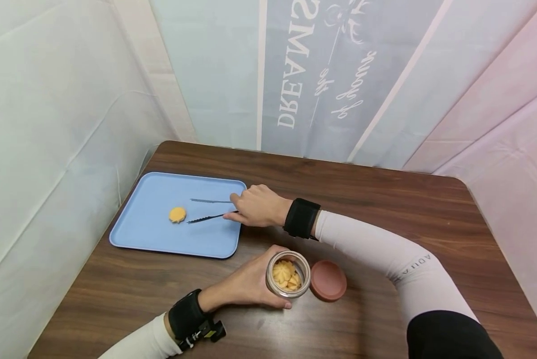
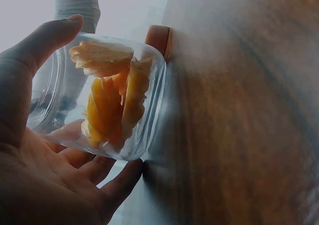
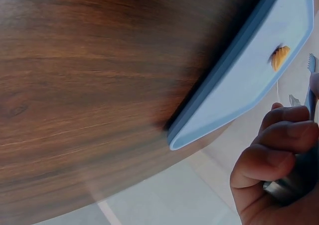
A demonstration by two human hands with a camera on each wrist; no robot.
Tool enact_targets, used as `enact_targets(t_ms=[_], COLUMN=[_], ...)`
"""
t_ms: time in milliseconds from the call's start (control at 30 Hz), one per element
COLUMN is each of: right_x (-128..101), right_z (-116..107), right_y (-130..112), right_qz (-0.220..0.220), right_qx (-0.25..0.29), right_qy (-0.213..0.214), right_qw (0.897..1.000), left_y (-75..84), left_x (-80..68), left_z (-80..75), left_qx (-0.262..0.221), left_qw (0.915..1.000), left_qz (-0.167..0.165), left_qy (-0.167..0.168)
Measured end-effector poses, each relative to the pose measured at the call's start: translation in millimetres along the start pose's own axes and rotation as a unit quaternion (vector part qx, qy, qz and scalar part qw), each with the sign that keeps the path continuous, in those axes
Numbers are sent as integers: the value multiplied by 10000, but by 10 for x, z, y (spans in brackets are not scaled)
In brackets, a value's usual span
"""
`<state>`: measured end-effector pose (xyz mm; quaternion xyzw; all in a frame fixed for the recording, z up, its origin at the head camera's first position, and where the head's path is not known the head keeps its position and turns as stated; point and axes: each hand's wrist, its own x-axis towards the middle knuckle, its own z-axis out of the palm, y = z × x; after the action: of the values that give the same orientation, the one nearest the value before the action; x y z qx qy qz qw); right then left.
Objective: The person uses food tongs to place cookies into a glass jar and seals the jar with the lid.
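Head view: right hand (image 1: 256,205) pinches thin metal tongs (image 1: 207,209), tips spread, over flat blue tray (image 1: 160,239) at table's left edge, near round cookie (image 1: 177,214). Left hand (image 1: 246,284) wraps clear glass jar (image 1: 288,274) w/ ridged cookies, round lid (image 1: 328,280) touching it.

Dark wood-grain table (image 1: 385,209), rounded corners, enclosed by pale fabric walls. Blue tray (image 1: 147,234) is placed at its left side near the edge. Open glass jar of cookies (image 1: 288,274) is stood near the front, terracotta lid (image 1: 328,280) laid touching its right side.

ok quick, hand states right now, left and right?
Left hand: gripping the open cookie jar on the table.
Right hand: holding tongs, tips apart over the blue tray.
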<state>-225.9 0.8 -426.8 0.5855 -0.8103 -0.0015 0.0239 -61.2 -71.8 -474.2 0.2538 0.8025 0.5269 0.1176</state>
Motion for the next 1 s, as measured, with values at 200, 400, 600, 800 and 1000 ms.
enact_targets(t_ms=[200, 400, 600, 800, 1000], right_x=[88, 182, 299, 383, 428], right_z=[15, 27, 54, 80, 106], right_y=[-20, -66, -93, -98, -126], right_qz=[32, 77, 31, 30, 45], right_qx=[35, -27, 12, -27, -18], right_qy=[-146, -374, -505, -567, -621], right_qw=[9999, 9993, 9987, 9984, 9981], left_y=[15, 16, 1, -10, -9], left_x=[1, -12, -8, 0, -13], left_z=[-1, 11, 16, 19, 23], left_qx=[116, 130, 192, 161, 163], left_qw=[9999, 9999, 9997, 9995, 9994], left_qz=[-17, -33, 86, 261, 278], left_qy=[7, -12, 77, 105, 92])
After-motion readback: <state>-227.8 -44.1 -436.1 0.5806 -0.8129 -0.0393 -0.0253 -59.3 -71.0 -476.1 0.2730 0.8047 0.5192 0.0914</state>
